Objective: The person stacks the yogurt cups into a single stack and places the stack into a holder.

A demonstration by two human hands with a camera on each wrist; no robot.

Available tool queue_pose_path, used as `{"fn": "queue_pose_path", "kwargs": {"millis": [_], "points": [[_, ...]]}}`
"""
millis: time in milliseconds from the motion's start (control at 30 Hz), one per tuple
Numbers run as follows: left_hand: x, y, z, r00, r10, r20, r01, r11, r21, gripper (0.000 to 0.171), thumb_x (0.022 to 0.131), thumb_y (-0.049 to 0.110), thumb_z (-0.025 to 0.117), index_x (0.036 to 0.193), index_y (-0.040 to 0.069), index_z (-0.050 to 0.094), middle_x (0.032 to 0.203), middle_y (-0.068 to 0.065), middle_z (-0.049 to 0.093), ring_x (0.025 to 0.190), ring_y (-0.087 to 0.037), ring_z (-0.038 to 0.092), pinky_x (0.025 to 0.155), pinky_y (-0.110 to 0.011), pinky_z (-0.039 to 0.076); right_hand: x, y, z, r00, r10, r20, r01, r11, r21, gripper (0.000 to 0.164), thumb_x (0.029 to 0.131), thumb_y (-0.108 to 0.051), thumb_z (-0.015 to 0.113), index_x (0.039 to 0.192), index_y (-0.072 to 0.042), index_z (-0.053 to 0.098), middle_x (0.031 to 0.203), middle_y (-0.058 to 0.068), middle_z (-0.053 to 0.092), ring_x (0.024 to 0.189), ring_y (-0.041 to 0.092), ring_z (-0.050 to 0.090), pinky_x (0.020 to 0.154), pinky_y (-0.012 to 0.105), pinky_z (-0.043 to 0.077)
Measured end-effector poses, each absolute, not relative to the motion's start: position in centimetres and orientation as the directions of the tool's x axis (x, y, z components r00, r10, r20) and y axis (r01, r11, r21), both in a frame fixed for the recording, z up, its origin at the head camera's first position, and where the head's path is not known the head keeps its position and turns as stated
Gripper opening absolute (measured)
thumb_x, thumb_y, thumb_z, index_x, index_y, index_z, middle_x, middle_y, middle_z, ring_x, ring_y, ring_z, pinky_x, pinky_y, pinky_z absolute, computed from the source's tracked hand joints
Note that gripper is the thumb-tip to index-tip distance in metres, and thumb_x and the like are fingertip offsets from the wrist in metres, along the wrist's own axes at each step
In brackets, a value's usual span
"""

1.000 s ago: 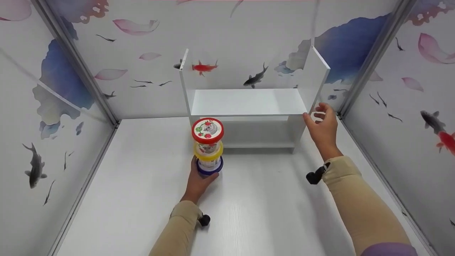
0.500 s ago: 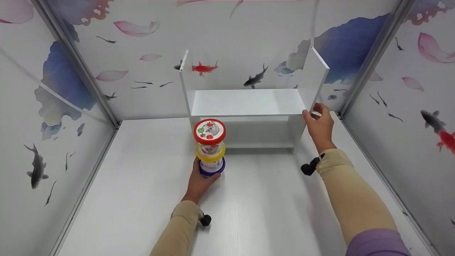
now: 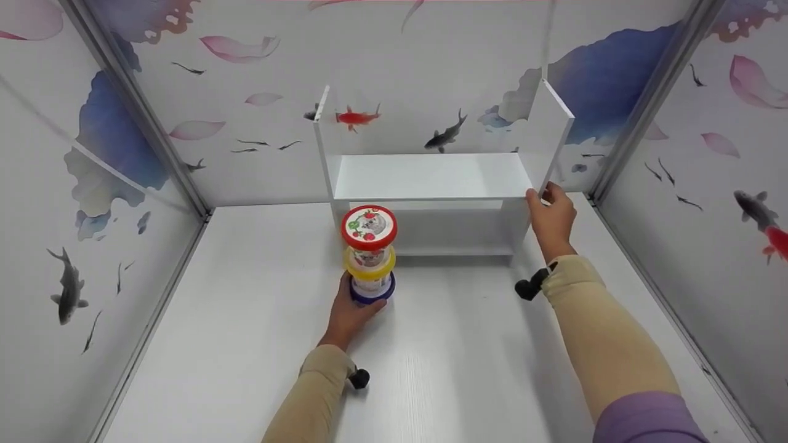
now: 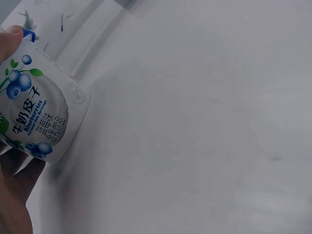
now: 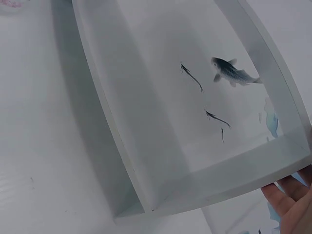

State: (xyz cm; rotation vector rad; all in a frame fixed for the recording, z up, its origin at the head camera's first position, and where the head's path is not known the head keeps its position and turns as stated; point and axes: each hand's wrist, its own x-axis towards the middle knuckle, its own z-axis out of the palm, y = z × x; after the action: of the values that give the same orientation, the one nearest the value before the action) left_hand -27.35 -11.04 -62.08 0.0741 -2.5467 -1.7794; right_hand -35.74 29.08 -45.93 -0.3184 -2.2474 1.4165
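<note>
In the head view a stack of three lidded pudding cups stands upright left of the middle. On top is the red-lidded cup (image 3: 369, 227), then the yellow-lidded cup (image 3: 370, 258), then the blue-lidded cup (image 3: 373, 285). My left hand (image 3: 349, 317) grips the lowest one from the front left. The left wrist view shows that blueberry-labelled cup (image 4: 39, 107) between thumb and fingers. My right hand (image 3: 553, 221) holds the right side panel of the white shelf (image 3: 431, 175), thumb in front. Fingers (image 5: 280, 200) lie along the panel's outside in the right wrist view.
The shelf stands against the back wall (image 3: 418, 67), with raised side panels and a lower compartment (image 3: 452, 231). The white table (image 3: 265, 277) reaches both printed side walls (image 3: 37, 203), framed by metal posts (image 3: 141, 117).
The stack has shifted slightly right with my left hand. My right hand has moved a little left, and its fingers have closed onto the shelf's side panel.
</note>
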Motion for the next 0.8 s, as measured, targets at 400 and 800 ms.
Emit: {"fn": "queue_pose_path", "kwargs": {"millis": [400, 800], "points": [[-27.6, -9.8, -60.1, -0.999, -0.035, -0.007, -0.019, 0.357, 0.934, 0.112, 0.072, 0.037, 0.093, 0.159, 0.033, 0.022, 0.158, 0.0, 0.04, 0.145, -0.031, 0.038, 0.118, -0.058, 0.028, -35.8, 28.9, -46.0, -0.85, 0.47, 0.239, -0.019, 0.426, -0.905, 0.048, 0.102, -0.033, 0.055, 0.143, -0.008, 0.056, 0.137, 0.016, 0.062, 0.125, 0.026, 0.06, 0.103, 0.041, 0.051], [-28.9, -9.1, -56.7, -0.999, -0.025, -0.033, -0.04, 0.405, 0.914, 0.112, 0.075, 0.035, 0.092, 0.161, 0.031, 0.02, 0.159, -0.001, 0.039, 0.145, -0.032, 0.038, 0.118, -0.057, 0.029, -35.7, 28.8, -46.0, -0.851, 0.467, 0.241, -0.017, 0.433, -0.901, 0.049, 0.102, -0.033, 0.053, 0.142, -0.007, 0.058, 0.134, 0.018, 0.063, 0.122, 0.026, 0.06, 0.101, 0.041, 0.051]]}}
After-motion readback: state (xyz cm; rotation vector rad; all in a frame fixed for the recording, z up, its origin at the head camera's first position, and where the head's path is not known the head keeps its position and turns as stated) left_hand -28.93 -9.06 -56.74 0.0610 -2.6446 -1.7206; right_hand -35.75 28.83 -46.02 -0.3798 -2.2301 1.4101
